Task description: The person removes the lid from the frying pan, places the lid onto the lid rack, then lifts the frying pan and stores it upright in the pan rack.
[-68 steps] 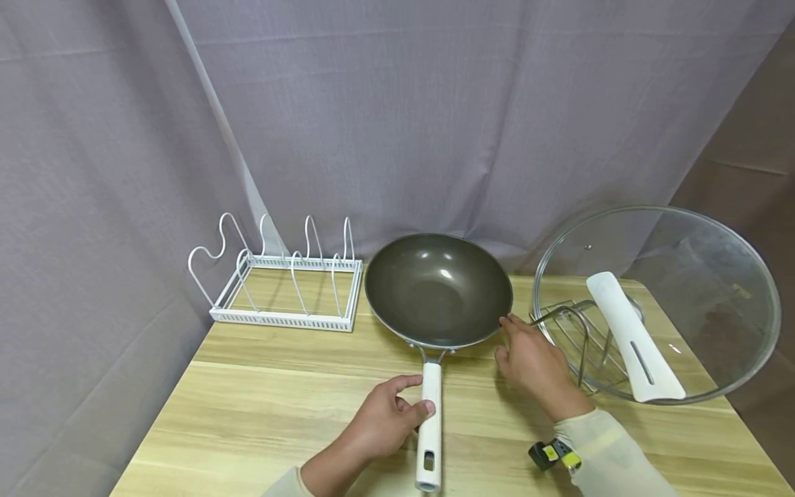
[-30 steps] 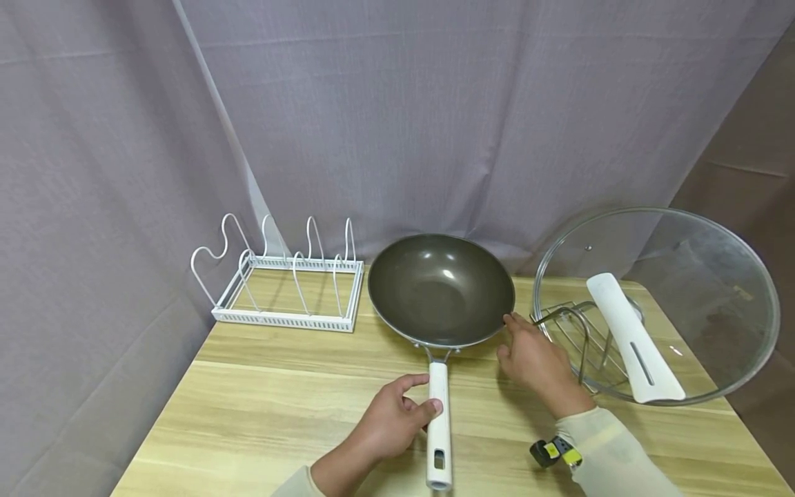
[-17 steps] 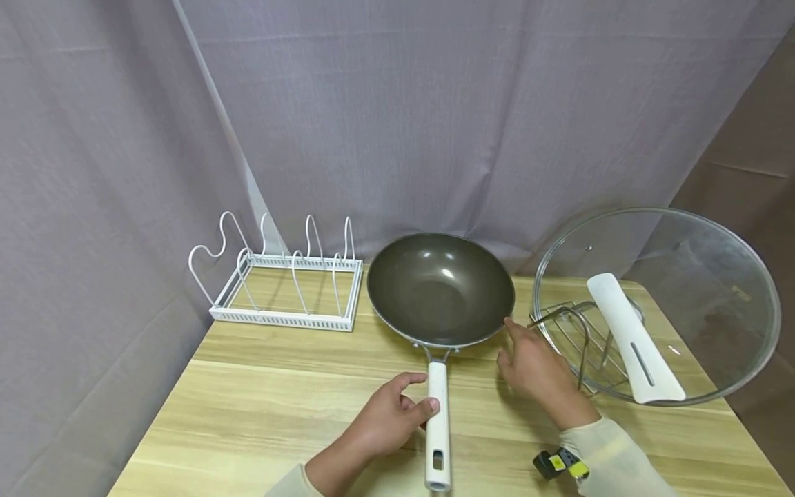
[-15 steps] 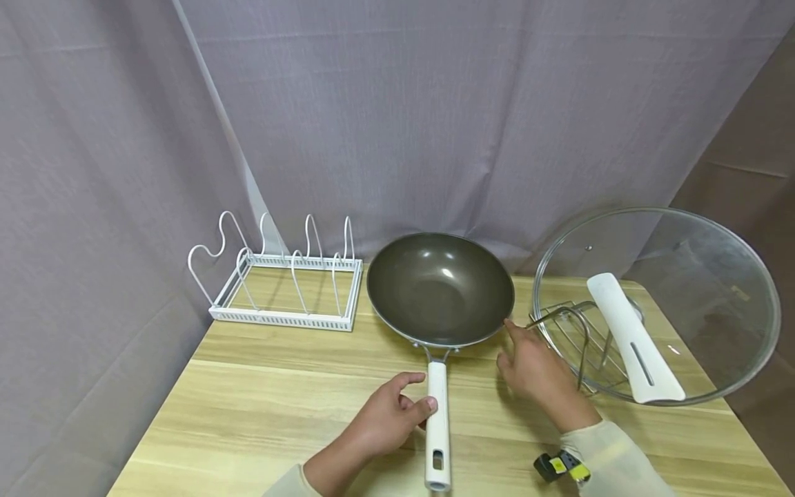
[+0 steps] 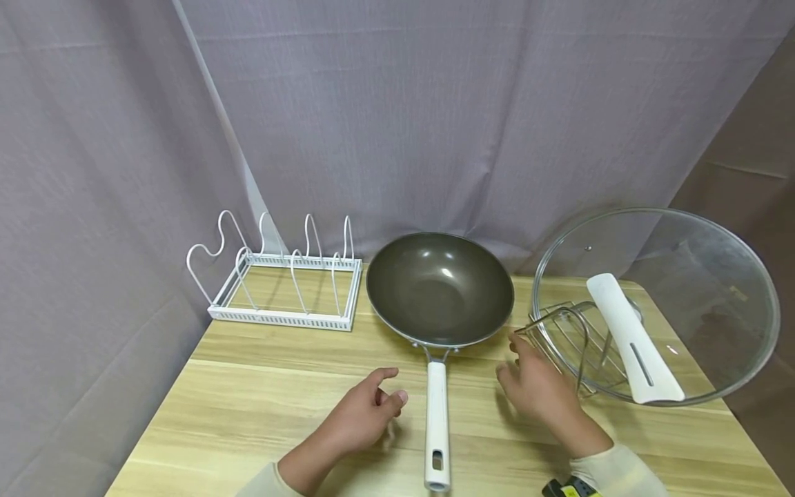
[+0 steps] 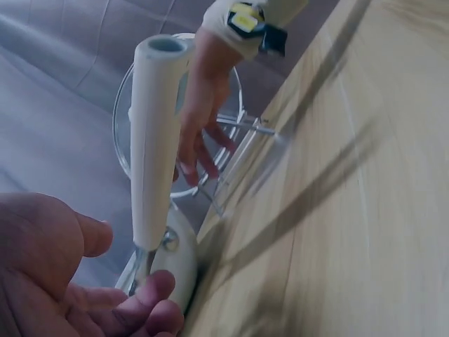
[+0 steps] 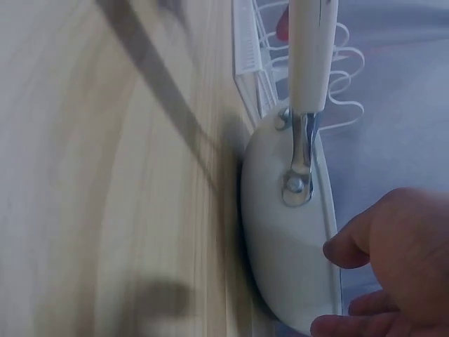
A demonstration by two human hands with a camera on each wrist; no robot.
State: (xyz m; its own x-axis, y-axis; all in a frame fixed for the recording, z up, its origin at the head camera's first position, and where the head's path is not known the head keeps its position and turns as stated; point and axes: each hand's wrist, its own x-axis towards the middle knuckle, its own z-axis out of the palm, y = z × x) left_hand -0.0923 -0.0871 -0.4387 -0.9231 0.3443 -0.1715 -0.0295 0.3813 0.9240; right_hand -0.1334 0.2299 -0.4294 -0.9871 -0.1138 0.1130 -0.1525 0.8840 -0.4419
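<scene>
A wok [image 5: 439, 290] with a dark inside and pale outer wall sits on the wooden table [image 5: 248, 414], its cream handle [image 5: 437, 421] pointing toward me. Left of that handle is my left hand [image 5: 357, 417], fingers loosely bent and holding nothing; the left wrist view shows a gap between it and the handle [image 6: 154, 140]. My right hand [image 5: 539, 386] is at the wok's lower right, fingers relaxed and holding nothing. In the right wrist view its thumb and fingers [image 7: 344, 326] overlap the wok's rim, while the head view shows them a little off it.
At the back left stands a white wire rack [image 5: 282, 319] with upright loops. On the right a large glass lid [image 5: 714, 290] with a white handle [image 5: 633, 338] leans in a metal wire stand [image 5: 584, 345], close beside my right hand. A grey curtain [image 5: 397, 124] hangs behind the table.
My left hand has let go of the wok handle and moved left. My right hand has drawn back from the wok's rim toward me. The wok has stayed put over the last half second.
</scene>
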